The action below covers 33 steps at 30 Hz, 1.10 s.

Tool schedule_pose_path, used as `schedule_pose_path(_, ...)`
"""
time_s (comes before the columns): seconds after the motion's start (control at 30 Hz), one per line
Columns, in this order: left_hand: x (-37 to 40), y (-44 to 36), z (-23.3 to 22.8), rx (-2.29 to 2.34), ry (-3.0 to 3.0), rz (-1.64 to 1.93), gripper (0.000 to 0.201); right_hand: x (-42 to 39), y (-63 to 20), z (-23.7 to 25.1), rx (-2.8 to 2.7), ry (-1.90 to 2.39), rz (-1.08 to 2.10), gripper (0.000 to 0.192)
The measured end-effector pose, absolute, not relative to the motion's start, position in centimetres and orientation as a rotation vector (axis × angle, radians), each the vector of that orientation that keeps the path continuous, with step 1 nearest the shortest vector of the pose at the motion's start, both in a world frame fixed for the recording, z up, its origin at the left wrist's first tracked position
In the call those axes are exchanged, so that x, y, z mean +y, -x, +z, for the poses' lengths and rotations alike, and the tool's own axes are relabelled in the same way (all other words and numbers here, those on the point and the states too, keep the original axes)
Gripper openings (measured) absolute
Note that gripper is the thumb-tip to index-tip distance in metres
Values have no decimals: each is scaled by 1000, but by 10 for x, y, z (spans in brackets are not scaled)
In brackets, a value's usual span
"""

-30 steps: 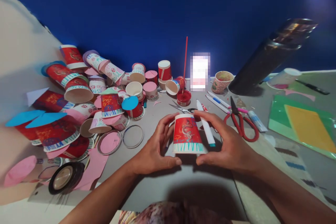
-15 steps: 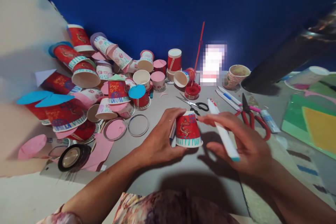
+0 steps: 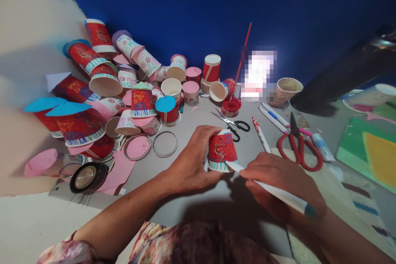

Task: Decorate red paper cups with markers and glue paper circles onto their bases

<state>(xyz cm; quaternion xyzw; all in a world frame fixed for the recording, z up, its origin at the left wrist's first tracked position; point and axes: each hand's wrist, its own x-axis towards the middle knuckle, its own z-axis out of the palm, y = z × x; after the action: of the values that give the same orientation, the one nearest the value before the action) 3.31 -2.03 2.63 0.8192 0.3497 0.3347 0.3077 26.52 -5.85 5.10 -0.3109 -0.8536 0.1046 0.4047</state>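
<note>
Grey table [image 3: 185, 198]; left hand [image 3: 192, 161] is closing around the red cup [image 3: 221, 152]; right hand [image 3: 281, 181] is pinching the marker [image 3: 278, 192], tip at rim; steadying matters.

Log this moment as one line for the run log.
left hand: grips red paper cup | right hand: holds white marker, tip at cup's rim

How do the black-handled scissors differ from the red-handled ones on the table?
The black-handled scissors look smaller and slimmer, with thin pale blades; the red-handled scissors look bulkier, with short dark blades and big loop handles. The black pair lies just behind the red cup that the left hand holds; the red pair lies farther right, beyond the right hand. Both lie flat, untouched.
</note>
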Motion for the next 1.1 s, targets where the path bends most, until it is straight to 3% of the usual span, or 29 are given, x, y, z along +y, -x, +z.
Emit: schedule_pose_path(1.1, -21, -36, 28, 962, -2084, 911, 79, -58, -270, 53, -2089, 818, 225, 16)
